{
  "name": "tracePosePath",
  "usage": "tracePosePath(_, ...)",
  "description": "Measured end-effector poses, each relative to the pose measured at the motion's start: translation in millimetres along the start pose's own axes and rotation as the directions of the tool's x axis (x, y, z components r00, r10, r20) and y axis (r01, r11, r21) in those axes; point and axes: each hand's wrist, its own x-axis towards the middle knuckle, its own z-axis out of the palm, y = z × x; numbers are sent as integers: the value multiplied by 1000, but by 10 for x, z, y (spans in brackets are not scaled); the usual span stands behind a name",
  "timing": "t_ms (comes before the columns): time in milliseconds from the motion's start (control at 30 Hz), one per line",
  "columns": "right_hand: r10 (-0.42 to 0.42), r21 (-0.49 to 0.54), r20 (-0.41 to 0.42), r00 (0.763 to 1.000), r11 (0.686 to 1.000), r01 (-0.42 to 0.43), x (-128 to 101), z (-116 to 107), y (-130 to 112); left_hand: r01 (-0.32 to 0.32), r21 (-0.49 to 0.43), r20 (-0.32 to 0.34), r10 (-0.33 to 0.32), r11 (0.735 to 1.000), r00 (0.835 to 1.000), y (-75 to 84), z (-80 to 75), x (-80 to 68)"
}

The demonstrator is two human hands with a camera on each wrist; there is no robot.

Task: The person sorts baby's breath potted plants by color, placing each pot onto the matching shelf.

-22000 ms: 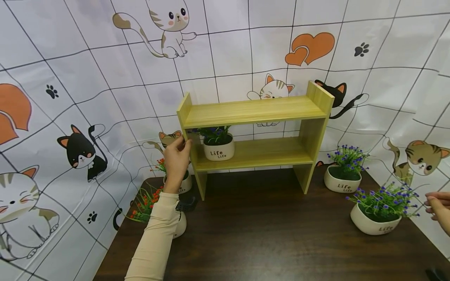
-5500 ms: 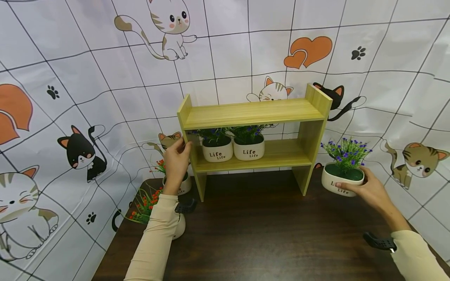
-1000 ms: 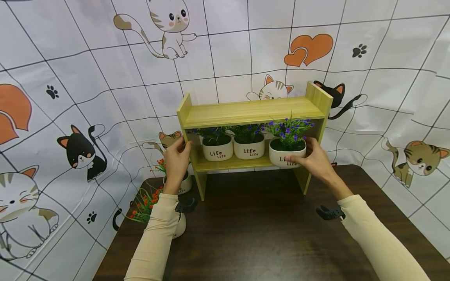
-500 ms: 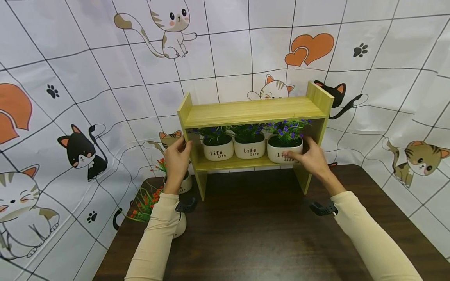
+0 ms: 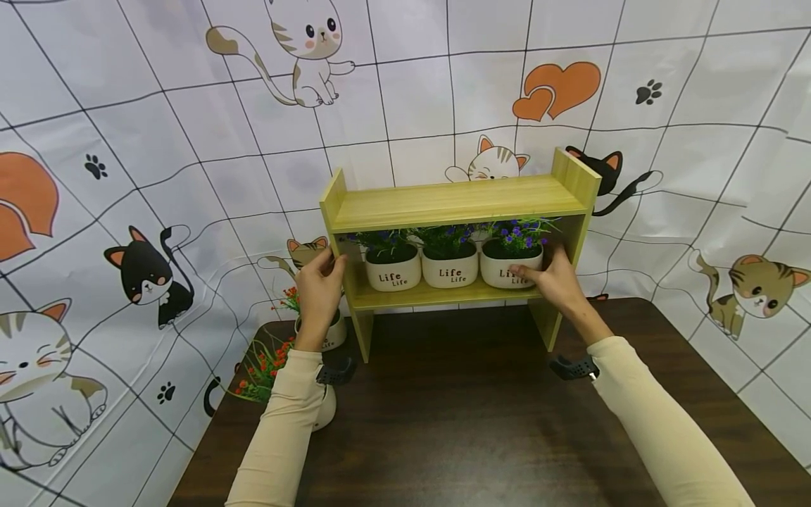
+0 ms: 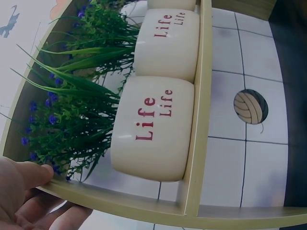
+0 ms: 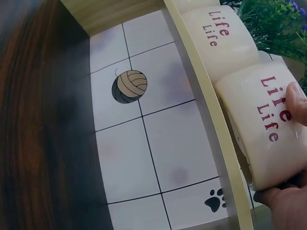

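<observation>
A small two-tier wooden shelf stands at the back of the dark table. My left hand grips its left side panel; in the left wrist view my thumb lies on the panel's edge. Three white "Life" pots of purple flowers sit side by side on the lower board: left pot, middle pot, right pot. My right hand holds the right pot, thumb on its front. The right wrist view shows that pot under my thumb, next to the middle pot.
Two white pots with red flowers stand on the table left of the shelf, partly behind my left arm. The dark wooden table runs forward from the shelf. A cat-print cloth hangs behind and beside it.
My right hand has pushed the third purple pot back and left on the lower board, up against the middle pot. My left hand has stayed on the side panel.
</observation>
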Motion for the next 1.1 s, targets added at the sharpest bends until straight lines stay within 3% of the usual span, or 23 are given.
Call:
tracePosePath(467,4,-31,-5,1000,1000,-4,136,1,92,1,6,2,-1,1000,1000,2,-11,-23)
tracePosePath(767,102,-75,67,993,993,-96,151,-24,101,-4,4,3,4,1000,1000,9,-15,-16)
tracePosePath(1100,120,-126,94,988,986,-108,144,-47,108,0,10,1,0,1000,1000,15,-9,-19)
